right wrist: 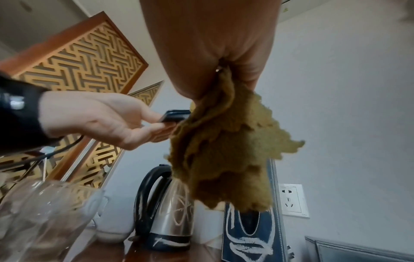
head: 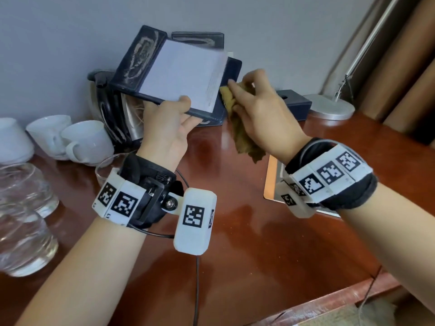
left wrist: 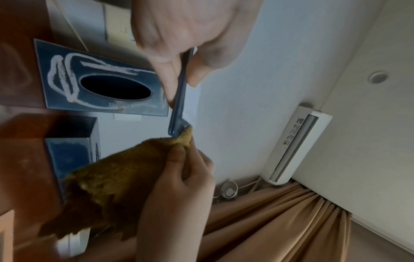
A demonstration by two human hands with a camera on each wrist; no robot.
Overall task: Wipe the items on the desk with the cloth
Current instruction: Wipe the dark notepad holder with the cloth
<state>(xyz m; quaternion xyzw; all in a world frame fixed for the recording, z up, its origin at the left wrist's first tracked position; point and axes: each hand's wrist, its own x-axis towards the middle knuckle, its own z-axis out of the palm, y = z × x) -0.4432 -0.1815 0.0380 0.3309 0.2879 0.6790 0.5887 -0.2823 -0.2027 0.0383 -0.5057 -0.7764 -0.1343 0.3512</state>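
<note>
My left hand [head: 174,118] grips the near edge of a dark blue notepad holder [head: 131,64] with a white paper pad [head: 181,74], held tilted above the desk; white dust smears its left panel. In the left wrist view the holder [left wrist: 179,99] shows edge-on between thumb and fingers [left wrist: 170,70]. My right hand [head: 256,107] pinches a mustard-yellow cloth [head: 242,130] against the holder's right edge. The cloth [left wrist: 125,170] touches the holder's tip, and in the right wrist view the cloth [right wrist: 226,150] hangs from my right hand [right wrist: 221,53], beside my left hand [right wrist: 107,120].
On the red-brown desk [head: 247,231] stand a steel kettle [head: 117,114], white cups [head: 77,140], glasses [head: 21,208], a dusty blue tissue box [left wrist: 100,83], a small blue box [head: 294,102] and a lamp base [head: 329,107]. A tray [head: 273,182] lies under my right wrist.
</note>
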